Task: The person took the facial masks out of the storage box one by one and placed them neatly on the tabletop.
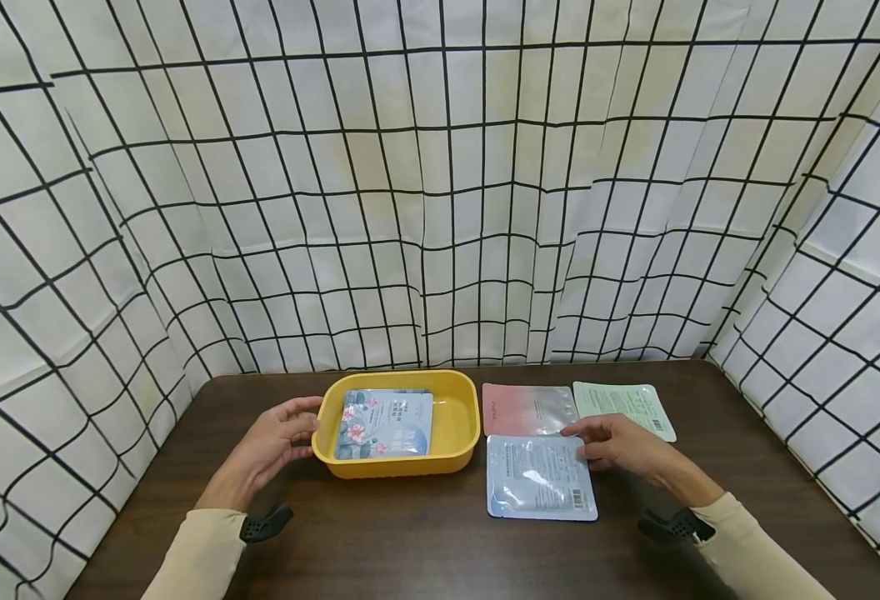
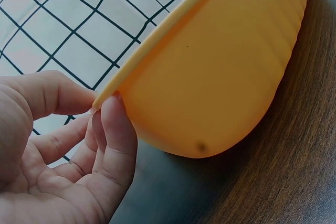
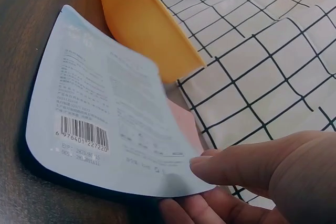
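Note:
My left hand pinches the left rim of a yellow plastic tray between thumb and fingers, plainly seen in the left wrist view. Inside the tray lies a blue sheet mask packet with pink flowers, toward the left side. To the right of the tray, my right hand pinches the upper right corner of a pale blue sheet mask packet. Its printed back with a barcode faces up, and in the right wrist view the held edge appears raised off the table.
Behind the pale blue packet lie a pink packet and a pale green packet, the green one farther right. Everything sits on a dark brown wooden table. A white cloth with black grid lines encloses the back and sides.

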`<control>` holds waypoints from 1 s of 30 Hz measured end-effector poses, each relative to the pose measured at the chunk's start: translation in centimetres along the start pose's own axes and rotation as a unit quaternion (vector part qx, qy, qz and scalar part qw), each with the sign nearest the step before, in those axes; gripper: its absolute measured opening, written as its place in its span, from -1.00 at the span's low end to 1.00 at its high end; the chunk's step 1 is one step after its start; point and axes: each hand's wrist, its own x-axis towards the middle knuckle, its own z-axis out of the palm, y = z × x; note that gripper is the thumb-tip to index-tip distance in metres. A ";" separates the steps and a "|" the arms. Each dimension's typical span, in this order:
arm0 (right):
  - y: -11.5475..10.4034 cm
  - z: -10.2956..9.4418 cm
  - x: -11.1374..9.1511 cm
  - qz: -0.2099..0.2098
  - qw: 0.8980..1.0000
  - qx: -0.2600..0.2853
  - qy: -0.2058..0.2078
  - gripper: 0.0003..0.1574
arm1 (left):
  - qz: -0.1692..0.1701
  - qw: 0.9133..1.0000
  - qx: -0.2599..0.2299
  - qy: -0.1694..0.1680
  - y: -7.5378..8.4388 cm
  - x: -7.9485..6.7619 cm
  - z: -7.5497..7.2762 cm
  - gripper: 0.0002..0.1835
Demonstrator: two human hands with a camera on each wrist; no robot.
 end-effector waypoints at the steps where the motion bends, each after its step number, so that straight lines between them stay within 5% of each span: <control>1: 0.0 0.0 0.0 0.000 1.000 -0.001 0.002 -0.50 | 0.000 1.000 0.001 0.001 0.0 0.0 0.0 -0.38; 17: -0.7 -0.4 -0.1 -0.008 0.998 -0.047 0.031 -0.48 | -0.003 1.000 0.002 0.001 -0.1 0.0 0.1 -0.38; 30: -1.2 -1.1 0.2 -0.037 0.998 -0.036 0.024 -0.43 | -0.002 1.000 0.008 0.004 0.0 0.0 0.1 -0.37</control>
